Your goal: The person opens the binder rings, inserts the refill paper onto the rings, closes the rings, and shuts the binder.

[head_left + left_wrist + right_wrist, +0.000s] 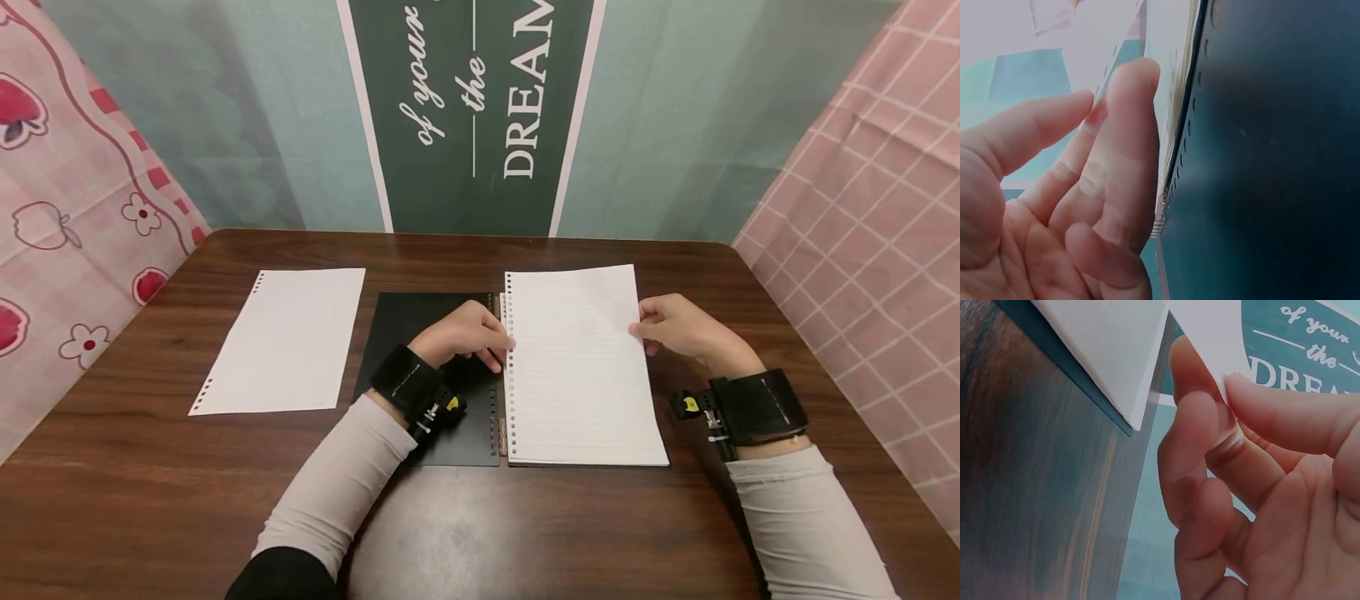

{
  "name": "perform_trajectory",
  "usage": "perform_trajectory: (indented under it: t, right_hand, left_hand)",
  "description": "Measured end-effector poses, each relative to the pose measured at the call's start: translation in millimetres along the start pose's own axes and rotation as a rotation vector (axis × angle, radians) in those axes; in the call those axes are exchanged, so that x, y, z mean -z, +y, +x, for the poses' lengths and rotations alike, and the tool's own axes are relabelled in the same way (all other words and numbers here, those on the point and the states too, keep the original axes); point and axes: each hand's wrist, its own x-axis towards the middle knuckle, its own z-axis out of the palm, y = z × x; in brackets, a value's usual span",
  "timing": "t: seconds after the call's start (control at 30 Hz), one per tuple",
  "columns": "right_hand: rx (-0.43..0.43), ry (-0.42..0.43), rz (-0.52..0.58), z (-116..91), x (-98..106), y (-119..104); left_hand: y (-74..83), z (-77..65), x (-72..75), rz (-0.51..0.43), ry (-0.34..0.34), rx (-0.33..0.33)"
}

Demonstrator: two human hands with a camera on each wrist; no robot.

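A ruled loose-leaf sheet (577,375), with a row of punched holes down its left side, is held over the right half of an open ring-binder notebook. My left hand (467,332) pinches the holed edge, thumb in front and fingertips behind in the left wrist view. On the opposite edge, my right hand (686,329) pinches the sheet between thumb and fingers. The notebook's black cover (457,442) lies flat to the left, partly under my left hand. Its page stack (1116,362) shows below the raised sheet in the right wrist view.
Another punched sheet (288,342) lies on the brown wooden table (450,533) at the left. Behind the table hangs a green cloth with lettering (472,200). Patterned pink cloths (885,250) border both sides.
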Motion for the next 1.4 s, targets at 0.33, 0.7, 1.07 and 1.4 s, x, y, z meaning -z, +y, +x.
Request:
perform_trajectory:
  t: [0.33, 0.7, 1.07, 1.4]
  right_hand:
    - [0.005, -0.002, -0.010, 1.6, -2.6, 1.0]
    - [-0.005, 0.000, -0.019, 3.9, -3.1, 1.3]
    - [0.002, -0.001, -0.027, 6.7, -8.2, 3.8]
    - [-0.002, -0.011, -0.021, 9.4, -9.8, 4.9]
  left_hand:
    - [-1.8, 2.7, -1.1, 0.002, 0.023, 0.014]
    - [-2.4, 1.5, 0.4, 0.004, 0.043, 0.003]
    - [-5.7, 0.0, 3.0, -0.009, 0.082, 0.009]
    - [-5.7, -1.2, 4.5, -0.035, 0.129, 0.012]
